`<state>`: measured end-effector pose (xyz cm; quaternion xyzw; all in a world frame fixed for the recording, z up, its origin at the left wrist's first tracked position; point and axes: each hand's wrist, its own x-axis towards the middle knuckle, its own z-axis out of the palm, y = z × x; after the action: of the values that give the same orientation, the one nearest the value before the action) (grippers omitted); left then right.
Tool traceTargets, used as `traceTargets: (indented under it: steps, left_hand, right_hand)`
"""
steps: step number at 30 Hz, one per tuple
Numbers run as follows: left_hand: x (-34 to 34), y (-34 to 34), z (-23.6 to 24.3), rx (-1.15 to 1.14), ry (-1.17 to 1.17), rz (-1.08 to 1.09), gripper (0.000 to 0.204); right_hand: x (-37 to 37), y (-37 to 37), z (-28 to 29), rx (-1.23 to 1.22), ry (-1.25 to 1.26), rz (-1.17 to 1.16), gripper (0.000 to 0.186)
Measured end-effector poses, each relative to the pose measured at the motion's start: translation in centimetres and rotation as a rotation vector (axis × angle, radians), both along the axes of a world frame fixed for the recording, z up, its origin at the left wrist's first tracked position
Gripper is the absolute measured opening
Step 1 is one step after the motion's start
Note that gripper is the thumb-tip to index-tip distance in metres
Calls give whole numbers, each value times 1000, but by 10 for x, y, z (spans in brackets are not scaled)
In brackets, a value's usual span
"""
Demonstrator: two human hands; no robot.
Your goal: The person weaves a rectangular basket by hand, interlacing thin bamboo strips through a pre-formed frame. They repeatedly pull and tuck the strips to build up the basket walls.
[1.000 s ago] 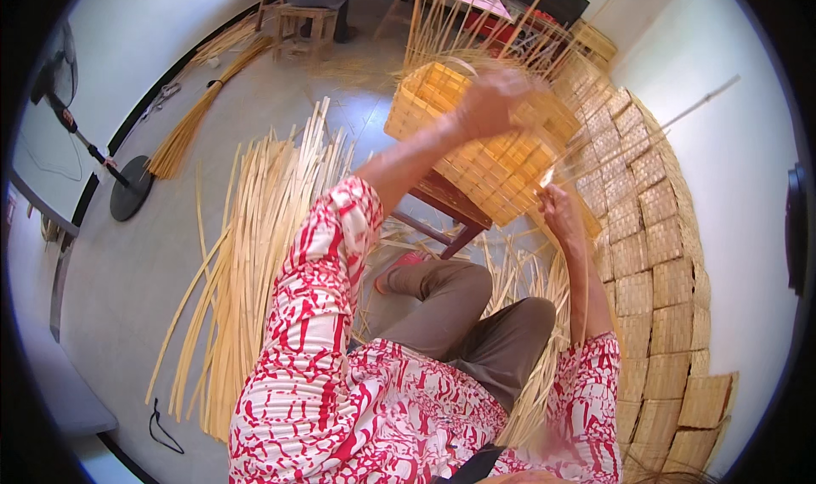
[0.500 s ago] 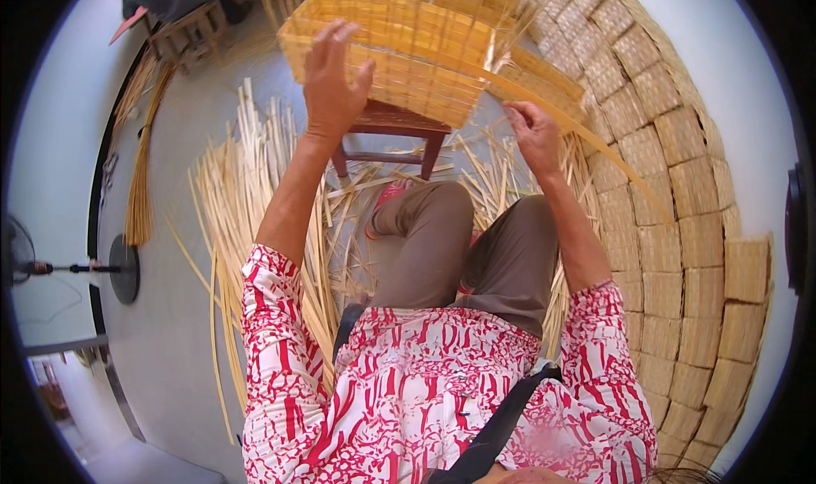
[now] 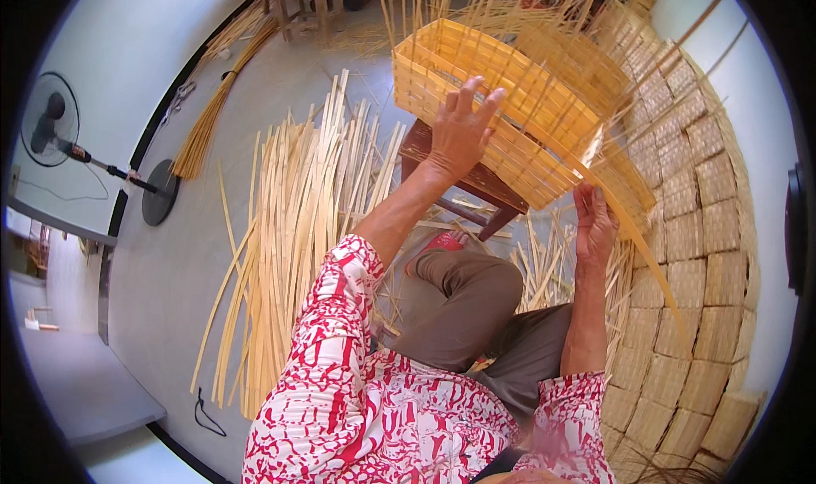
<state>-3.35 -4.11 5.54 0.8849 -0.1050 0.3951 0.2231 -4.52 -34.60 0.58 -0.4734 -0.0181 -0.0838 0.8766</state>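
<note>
Basket over a stool, behind the spread, empty left hand.
At the basket's right corner, the right hand is curled by a strip, grip unclear; yellow walls are openly woven.

Golden-yellow chequer-woven basket, red-and-white patterned shirt, brown trousers, reddish-brown stool, pale straw-coloured strips, grey floor

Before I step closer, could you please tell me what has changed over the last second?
The left hand has drawn back leftward from over the opening of the basket to its near rim. Whether the right hand has gripped or released anything is unclear; it remains by the basket's right corner. The basket still sits on the stool.
</note>
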Motion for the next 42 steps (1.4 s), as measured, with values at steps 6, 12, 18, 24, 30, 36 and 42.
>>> traceTargets:
  steps: [6, 12, 18, 24, 30, 36, 42]
  left_hand:
    - [1, -3, -13, -70, -114, -13, 70]
    - [7, -4, -23, -80, -229, 0, 56]
    - [8, -3, -31, -84, -187, 30, 49]
    - [15, -2, -27, 16, -196, -20, 51]
    - [-29, -9, -7, -17, -191, -195, 47]
    - [-33, -77, 28, -103, 34, -487, 35]
    - [-7, -80, 29, 13, 263, -477, 8]
  right_hand:
    - [-4, -5, 11, 29, 49, 2, 20]
    - [0, -17, 8, -27, 58, 15, 22]
    - [4, -22, 2, -32, 79, 37, 21]
    - [11, -28, -4, 114, 93, 92, 18]
    - [8, 16, 1, 175, 78, 120, 17]
    - [-8, 42, 0, 118, -18, 179, 17]
    - [-14, 60, 10, 15, -13, 136, 16]
